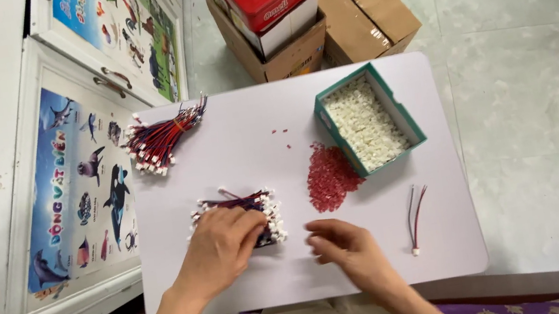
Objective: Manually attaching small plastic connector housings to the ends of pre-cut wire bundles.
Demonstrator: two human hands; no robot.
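At the far left, past the table's edge, stands a white cabinet door (32, 213) with a sea-animal poster. On the white table (249, 147), near its back left corner, lies a tied bundle of red and black wires (162, 138) with white plugs. Nearer the front, the left hand (223, 245) rests palm down on a second wire bundle (247, 212), fingers curled loosely over its right end and touching the white plugs; whether it grips any single wire I cannot tell. Just to its right the right hand (347, 246) hovers low over bare tabletop, fingers bent inward, thumb and forefinger close together; anything pinched there is too small to see. Behind it sits a heap of small red pieces (330, 177), touching a green box (369, 122) of white connectors. A single wire pair (416, 218) lies near the right edge, with open tabletop around it.
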